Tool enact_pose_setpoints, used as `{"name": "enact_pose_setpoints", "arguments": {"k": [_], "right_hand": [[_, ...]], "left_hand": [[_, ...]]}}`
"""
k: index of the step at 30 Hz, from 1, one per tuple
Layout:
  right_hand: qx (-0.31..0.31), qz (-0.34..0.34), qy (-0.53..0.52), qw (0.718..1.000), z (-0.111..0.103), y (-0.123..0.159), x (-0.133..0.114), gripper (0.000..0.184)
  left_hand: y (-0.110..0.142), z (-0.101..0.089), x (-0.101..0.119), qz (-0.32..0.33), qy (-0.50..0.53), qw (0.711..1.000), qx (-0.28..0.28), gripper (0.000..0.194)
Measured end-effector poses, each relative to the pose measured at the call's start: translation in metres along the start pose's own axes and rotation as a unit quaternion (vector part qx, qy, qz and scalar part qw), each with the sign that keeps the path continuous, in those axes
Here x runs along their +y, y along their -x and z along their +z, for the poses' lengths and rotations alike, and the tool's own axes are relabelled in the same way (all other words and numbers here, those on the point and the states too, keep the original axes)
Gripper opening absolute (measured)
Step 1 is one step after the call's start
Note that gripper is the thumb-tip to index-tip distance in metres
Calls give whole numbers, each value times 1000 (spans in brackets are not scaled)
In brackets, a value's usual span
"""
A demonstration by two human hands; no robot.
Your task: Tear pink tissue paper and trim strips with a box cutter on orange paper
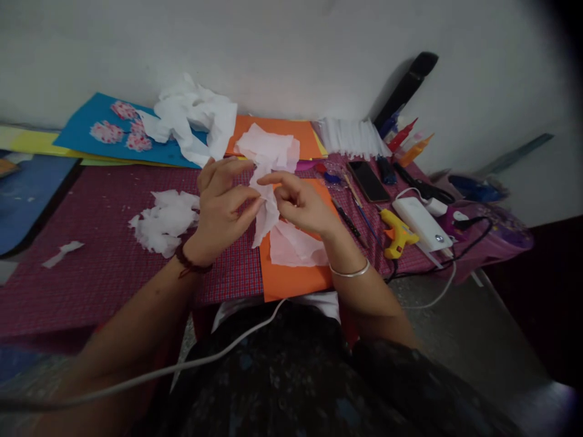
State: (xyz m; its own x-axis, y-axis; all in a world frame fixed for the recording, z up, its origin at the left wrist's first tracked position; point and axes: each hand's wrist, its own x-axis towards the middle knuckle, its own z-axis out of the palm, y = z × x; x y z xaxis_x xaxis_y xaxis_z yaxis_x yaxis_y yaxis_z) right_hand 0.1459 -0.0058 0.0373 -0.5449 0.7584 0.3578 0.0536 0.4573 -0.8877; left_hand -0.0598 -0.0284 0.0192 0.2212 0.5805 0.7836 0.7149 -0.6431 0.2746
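White tissue-paper heap (164, 222) lies left of my left hand (228, 197), fingers parted, thumb at a thin tissue strip (268, 208) mid-table (104, 200). My right hand (301, 203) extends its forefinger to it; either grip, I cannot tell. I seem to be shaping the strip beside an orange sheet (296, 282) reaching the front edge; next calls for gentle pinching.

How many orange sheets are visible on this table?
2: a back orange sheet near the wall and a front orange sheet in the foreground. Pink tissue partly covers both; more sheets may be hidden underneath.
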Motion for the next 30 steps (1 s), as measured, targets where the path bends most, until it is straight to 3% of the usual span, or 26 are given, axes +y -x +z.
{"name": "enact_pose_setpoints", "arguments": {"k": [4, 12, 15, 18, 20, 23, 26, 30], "right_hand": [[58, -55, 68, 994, 6, -7, 25, 13], [114, -47, 35, 992, 0, -12, 37, 25], [156, -34, -1, 987, -2, -16, 42, 31], [194, -23, -25, 980, -3, -19, 47, 33], [189, -19, -30, 981, -2, -20, 49, 32], [152, -20, -28, 988, 4, -19, 48, 24], [121, -21, -20, 992, 9, -18, 46, 18], [108, -12, 0, 994, 15, -17, 45, 18]], "left_hand": [[1, 3, 1, 21, 8, 999, 34, 17], [3, 1, -5, 52, -5, 998, 43, 15], [4, 4, -22, 26, -5, 999, 22, 18], [5, 12, -41, -39, -7, 999, 10, 19], [5, 15, -45, -72, 1, 997, -4, 35], [3, 16, -34, -54, 58, 996, -42, 57], [-1, 12, -14, -15, 116, 990, -72, 54], [-1, 13, 4, -30, 126, 989, -66, 49]]}}
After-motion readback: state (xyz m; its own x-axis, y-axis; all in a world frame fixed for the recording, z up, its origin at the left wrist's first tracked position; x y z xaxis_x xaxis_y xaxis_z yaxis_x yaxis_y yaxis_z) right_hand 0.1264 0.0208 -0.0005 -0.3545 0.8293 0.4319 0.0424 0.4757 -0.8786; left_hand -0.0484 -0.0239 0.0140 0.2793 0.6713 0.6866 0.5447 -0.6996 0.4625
